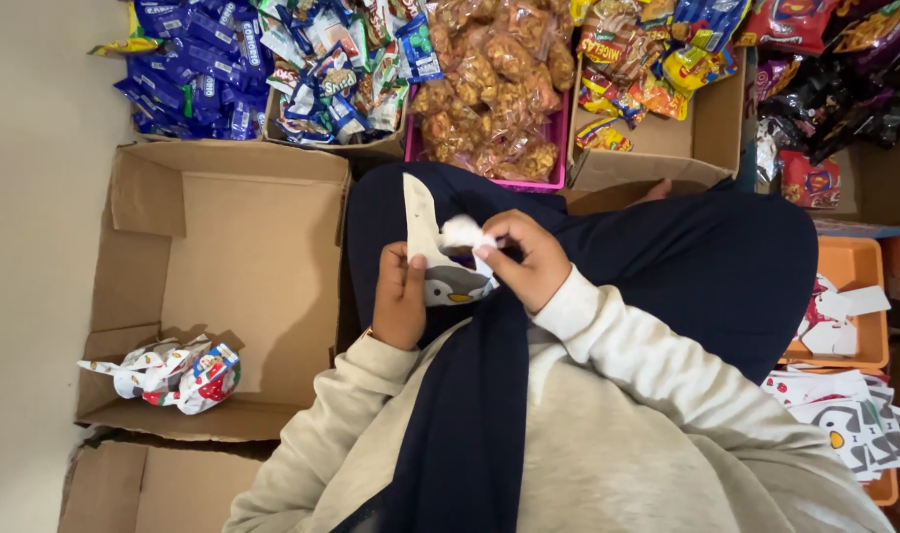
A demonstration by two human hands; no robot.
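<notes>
Both hands [469, 276] pinching penguin bag [440, 259].

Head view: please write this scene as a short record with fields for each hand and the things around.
left hand: holds penguin-print paper bag
right hand: pinches small white item at the bag's top
left side: open cardboard box with a few filled bags
top: boxes of snack packets
right side: orange tray, flat penguin bags

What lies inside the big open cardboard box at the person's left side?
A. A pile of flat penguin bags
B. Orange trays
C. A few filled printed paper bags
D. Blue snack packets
C: a small heap of filled printed bags lies at the lower edge of the open cardboard box, which holds nothing else.
</notes>
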